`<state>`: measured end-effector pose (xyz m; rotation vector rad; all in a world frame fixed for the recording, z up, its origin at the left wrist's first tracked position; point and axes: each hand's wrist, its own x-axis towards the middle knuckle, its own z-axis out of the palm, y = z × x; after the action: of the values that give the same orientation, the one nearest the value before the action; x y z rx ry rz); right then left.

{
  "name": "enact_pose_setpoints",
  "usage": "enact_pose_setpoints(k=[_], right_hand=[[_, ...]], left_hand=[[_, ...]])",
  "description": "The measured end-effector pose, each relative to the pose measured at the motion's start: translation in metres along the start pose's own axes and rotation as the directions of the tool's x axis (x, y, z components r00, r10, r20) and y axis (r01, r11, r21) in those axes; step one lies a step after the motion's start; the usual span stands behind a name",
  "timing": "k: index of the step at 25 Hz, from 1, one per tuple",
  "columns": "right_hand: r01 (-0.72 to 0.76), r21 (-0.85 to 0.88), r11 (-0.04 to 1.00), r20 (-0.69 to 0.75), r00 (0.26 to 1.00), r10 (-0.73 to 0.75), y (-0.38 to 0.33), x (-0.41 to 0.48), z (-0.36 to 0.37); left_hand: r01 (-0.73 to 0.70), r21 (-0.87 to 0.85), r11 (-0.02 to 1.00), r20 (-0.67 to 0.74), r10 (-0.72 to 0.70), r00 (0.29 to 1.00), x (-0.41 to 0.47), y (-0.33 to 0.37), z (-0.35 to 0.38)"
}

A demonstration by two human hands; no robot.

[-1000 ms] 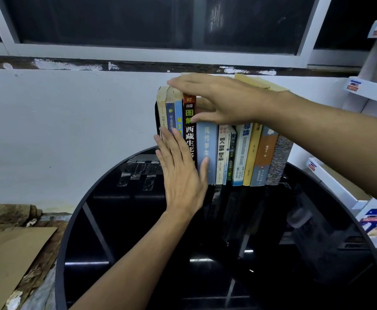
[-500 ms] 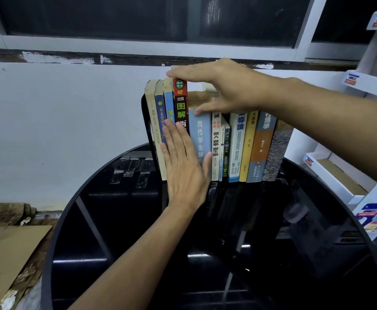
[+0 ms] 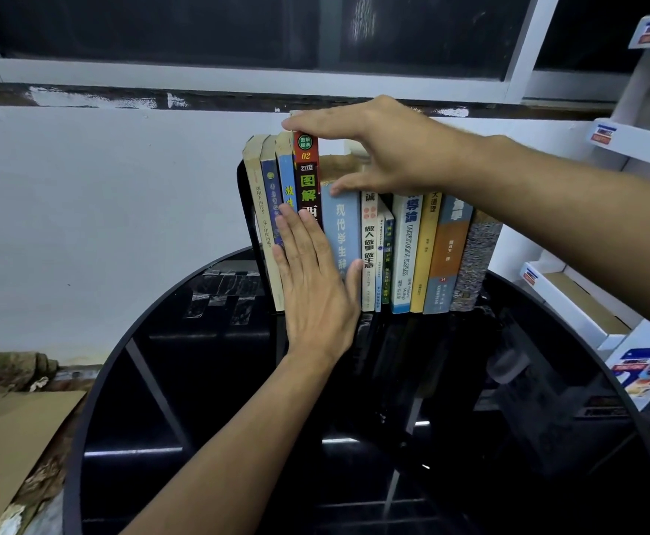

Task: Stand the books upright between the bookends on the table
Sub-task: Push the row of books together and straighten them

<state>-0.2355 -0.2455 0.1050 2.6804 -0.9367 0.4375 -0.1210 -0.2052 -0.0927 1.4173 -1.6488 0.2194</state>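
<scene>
At twelve o'clock on the counter [image 3: 184,380], books [image 3: 416,245] stand upright against the bookend [image 3: 243,195]; left hand [image 3: 315,287] presses their spines with flat, joined fingers, right hand [image 3: 385,148] lies straight-fingered across the tops, likely squaring the row

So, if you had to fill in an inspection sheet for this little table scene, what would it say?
Surface: round table, glossy black, reflective.
Job's things: books stand in a row, spines out; a black bookend at the row's left end; no bookend visible at the right end.
Clutter: tape strips stuck on the table left of the row.
Hands: left hand flat against the spines near the left end; right hand laid over the book tops, thumb on the pale blue book.
Cables: nothing seen.
Surroundings: white wall and dark window behind; cardboard lower left; white shelves at right.
</scene>
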Motion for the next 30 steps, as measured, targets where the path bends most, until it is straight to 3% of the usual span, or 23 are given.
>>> enact_pose_setpoints(k=[7,16,22,30], right_hand=[[0.022,-0.005,1.0,0.011,1.0,-0.022,0.001,0.0,0.001],[-0.009,-0.097,0.995,0.145,0.989,0.023,0.001,-0.02,-0.01],[-0.027,-0.177,0.984,0.112,0.993,0.048,-0.002,-0.025,-0.014],[-0.026,-0.155,0.988,0.085,0.996,0.04,-0.001,-0.022,-0.009]], left_hand=[[0.01,-0.005,1.0,0.005,-0.01,1.0,0.0,0.001,-0.001],[-0.033,-0.009,0.999,0.058,0.034,0.998,-0.003,0.015,0.004],[-0.013,0.03,0.999,0.023,0.012,1.0,-0.001,0.016,0.011],[-0.013,0.074,0.997,0.015,0.012,1.0,0.003,0.015,0.017]])
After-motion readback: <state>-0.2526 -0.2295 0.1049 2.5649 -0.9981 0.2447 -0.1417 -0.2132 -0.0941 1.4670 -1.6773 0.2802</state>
